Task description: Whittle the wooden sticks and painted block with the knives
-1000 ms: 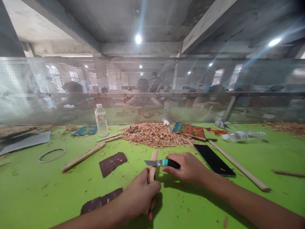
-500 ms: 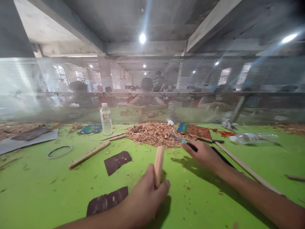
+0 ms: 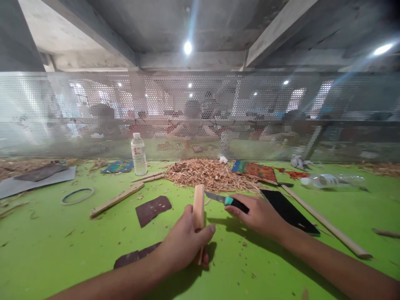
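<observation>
My left hand (image 3: 184, 243) is closed round a short pale wooden stick (image 3: 198, 206), held nearly upright over the green table (image 3: 62, 241). My right hand (image 3: 259, 214) grips a knife (image 3: 225, 200) with a teal and black handle. Its blade points left and its tip sits just right of the stick's upper part. A heap of wood shavings (image 3: 209, 175) lies behind both hands.
Dark sandpaper sheets (image 3: 153, 208) lie left of my hands. A black flat slab (image 3: 289, 210) and a long dowel (image 3: 325, 223) lie to the right. A water bottle (image 3: 138, 154), a wooden slat (image 3: 117, 200), a ring (image 3: 77, 196) and a perforated screen (image 3: 46, 116) with people behind stand farther off.
My right hand swung the knife out toward the shavings heap, then brought it back beside the stick. My left hand kept hold of the stick and turned it more upright.
</observation>
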`<state>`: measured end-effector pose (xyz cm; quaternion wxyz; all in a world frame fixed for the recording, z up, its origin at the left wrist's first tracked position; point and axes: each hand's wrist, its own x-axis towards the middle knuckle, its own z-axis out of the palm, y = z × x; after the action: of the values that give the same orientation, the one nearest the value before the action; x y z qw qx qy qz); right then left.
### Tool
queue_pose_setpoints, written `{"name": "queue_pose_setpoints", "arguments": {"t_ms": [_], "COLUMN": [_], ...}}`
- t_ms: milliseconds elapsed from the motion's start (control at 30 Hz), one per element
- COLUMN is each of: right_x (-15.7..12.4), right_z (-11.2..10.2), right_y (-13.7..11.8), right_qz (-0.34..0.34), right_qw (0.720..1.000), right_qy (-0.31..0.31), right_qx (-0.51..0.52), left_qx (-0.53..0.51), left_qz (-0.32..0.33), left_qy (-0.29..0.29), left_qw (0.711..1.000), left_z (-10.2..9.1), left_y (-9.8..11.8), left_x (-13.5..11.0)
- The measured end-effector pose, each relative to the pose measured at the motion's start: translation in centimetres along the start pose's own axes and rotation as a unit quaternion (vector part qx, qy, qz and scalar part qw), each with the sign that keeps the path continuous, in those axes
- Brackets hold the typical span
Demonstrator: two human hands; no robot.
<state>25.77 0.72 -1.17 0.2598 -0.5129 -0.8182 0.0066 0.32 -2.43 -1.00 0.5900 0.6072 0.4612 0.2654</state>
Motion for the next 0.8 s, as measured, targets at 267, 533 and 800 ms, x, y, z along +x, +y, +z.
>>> {"name": "queue_pose_setpoints", "arguments": {"t_ms": [267, 533, 800], "right_x": [0.0, -0.1, -0.6], "right_z": [0.0, 0.1, -0.3], "right_y": [-1.2, -0.7, -3.3], "right_qz": [0.054, 0.009, -0.117], "right_qw": [0.998, 0.999, 0.981], "right_qy": [-0.005, -0.033, -0.141], "right_qx": [-0.029, -0.001, 0.065], "left_qx": [-0.018, 0.030, -0.009], "left_qz": [0.000, 0.000, 0.020], "left_qy": [-0.003, -0.006, -0.032], "left_qw": [1.000, 1.000, 0.999], "left_z": [-0.4, -0.3, -0.4], "left_y": [0.1, 0.8, -0.1], "left_x": [0.1, -0.5, 0.4]}}
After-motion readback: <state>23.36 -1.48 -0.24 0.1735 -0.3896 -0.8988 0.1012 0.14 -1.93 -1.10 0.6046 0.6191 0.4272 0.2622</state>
